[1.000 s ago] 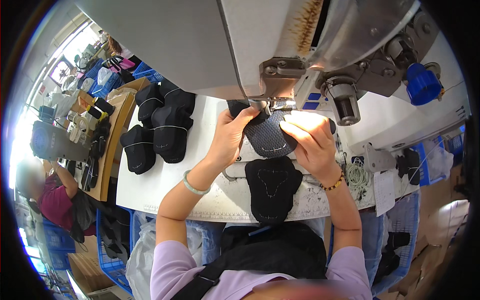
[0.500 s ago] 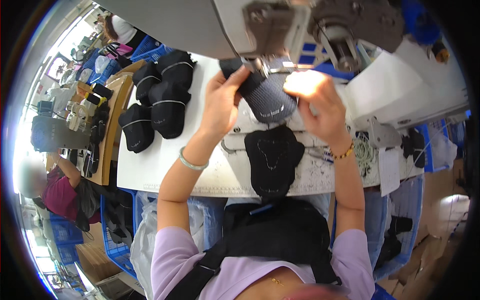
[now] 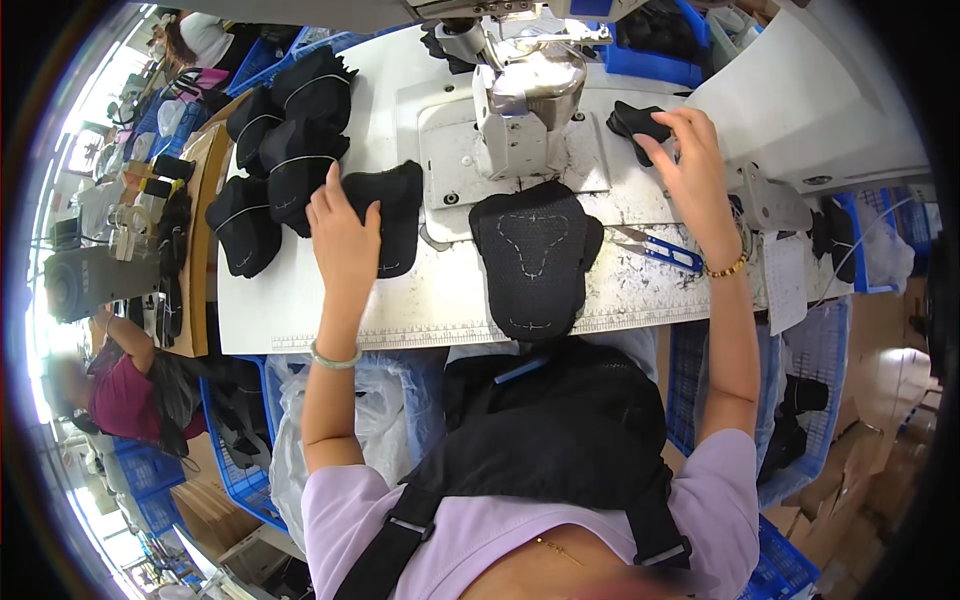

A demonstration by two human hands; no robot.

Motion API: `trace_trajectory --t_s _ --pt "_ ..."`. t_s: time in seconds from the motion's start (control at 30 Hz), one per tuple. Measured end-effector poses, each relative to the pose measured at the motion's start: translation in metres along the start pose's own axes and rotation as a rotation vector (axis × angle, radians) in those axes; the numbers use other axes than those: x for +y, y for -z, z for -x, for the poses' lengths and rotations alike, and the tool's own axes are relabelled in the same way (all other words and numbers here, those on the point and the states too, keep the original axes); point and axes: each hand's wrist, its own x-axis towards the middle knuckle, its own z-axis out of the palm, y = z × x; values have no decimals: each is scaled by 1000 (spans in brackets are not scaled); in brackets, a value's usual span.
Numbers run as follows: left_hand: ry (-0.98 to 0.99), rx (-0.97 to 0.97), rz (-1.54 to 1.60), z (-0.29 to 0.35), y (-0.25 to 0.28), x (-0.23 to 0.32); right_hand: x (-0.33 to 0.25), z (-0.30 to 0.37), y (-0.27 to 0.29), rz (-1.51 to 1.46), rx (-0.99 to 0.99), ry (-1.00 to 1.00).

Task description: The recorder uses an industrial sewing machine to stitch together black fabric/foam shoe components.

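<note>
My left hand [image 3: 345, 238] is open over the table's left side, fingers stretched out. Beside its thumb lies a flat black fabric piece [image 3: 400, 225], which the hand partly covers. My right hand [image 3: 697, 185] is open on the right, thumb and fingers apart at the edge of some small black fabric pieces [image 3: 632, 128]; no firm grip shows. In front of me, at the table's edge, lies a stack of black fabric pieces [image 3: 535, 255] with white stitched marks. Beyond it stands the sewing machine's metal post [image 3: 520, 125], with no fabric on it.
Tied black fabric bundles [image 3: 300, 165] crowd the table's left. Blue-handled scissors [image 3: 665, 250] lie near my right wrist. A blue bin [image 3: 655, 65] sits behind the machine; blue crates [image 3: 690, 390] stand below the table. Another person [image 3: 125, 385] sits at the far left.
My hands have left the fabric piece they held at the machine. A piece now lies beside my left hand, which moved left; my right hand moved right to the small pieces. My view has shifted.
</note>
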Motion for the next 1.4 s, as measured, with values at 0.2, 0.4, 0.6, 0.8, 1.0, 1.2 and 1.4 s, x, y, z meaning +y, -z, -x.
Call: trace_trajectory --t_s 0.2,0.4,0.6,0.8,1.0,1.2,1.4 --pt "-349 -282 409 30 -2 63 13 -6 -21 3 -79 -42" --pt "-405 -427 367 35 -23 72 -1 -11 -9 -119 -141 -189" --pt "-431 -247 253 44 -18 82 -38 3 -5 89 65 -10" --pt "330 -509 1476 39 -7 101 -121 38 5 -87 94 353" --pt "444 -417 1897 32 10 130 -130 39 -15 -86 115 489" --pt "465 -424 1760 23 7 124 -117 41 -23 -683 182 -46" --pt "449 -475 1750 16 7 128 -119 30 -15 -985 -145 -455"
